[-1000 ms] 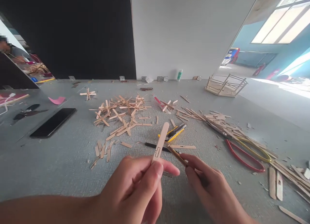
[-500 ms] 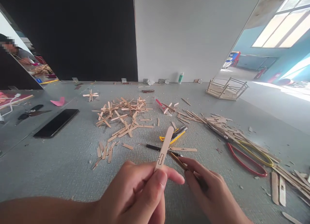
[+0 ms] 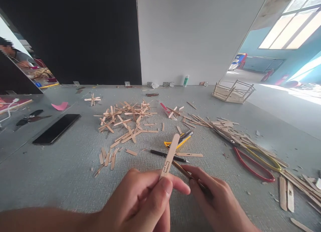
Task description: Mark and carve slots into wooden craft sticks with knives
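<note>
My left hand pinches a wooden craft stick between thumb and forefinger. The stick tilts upward, its rounded end away from me, and a stepped outline is marked or cut near the held end. My right hand is closed around a slim brass-coloured tool; its tip lies just right of the stick, and the fingers hide much of it. Beyond both hands, a black pen lies on the table, partly behind the stick. A yellow-and-black utility knife and a notched craft stick lie close to it.
Scissors with red and yellow handles lie among loose sticks on the right. Star-shaped stick pieces are heaped left of centre. A phone lies at left, a stick-built frame at back right, and a glue bottle by the panel.
The view has shifted slightly, so the table things appear a little farther left. My right hand has drawn slightly left and down with the tool. My left hand keeps the stick nearly still.
</note>
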The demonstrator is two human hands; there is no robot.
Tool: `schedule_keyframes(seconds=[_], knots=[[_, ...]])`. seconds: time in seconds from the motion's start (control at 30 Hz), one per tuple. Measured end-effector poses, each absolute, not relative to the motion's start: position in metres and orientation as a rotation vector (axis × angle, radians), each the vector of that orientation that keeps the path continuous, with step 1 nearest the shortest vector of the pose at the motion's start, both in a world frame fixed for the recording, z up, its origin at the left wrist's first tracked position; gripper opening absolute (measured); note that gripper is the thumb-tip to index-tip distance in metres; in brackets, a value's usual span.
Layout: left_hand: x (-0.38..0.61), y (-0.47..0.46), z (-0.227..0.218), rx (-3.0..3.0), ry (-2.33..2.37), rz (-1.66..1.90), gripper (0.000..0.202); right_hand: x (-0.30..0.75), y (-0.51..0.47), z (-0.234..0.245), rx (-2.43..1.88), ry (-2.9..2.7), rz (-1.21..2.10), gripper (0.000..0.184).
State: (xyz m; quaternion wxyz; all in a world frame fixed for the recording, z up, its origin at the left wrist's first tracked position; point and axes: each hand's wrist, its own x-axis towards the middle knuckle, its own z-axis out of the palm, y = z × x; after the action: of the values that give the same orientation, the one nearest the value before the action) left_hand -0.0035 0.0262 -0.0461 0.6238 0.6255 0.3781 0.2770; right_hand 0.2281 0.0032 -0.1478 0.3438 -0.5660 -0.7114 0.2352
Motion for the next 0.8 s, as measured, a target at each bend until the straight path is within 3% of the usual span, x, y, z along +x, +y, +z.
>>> schedule_keyframes(seconds=[0.8], knots=[[-0.007, 0.04, -0.051, 1.275, 0.752, 0.41, 0.055, 0.226, 0.003, -0.146, -1.455, -1.871, 0.629, 0.031]])
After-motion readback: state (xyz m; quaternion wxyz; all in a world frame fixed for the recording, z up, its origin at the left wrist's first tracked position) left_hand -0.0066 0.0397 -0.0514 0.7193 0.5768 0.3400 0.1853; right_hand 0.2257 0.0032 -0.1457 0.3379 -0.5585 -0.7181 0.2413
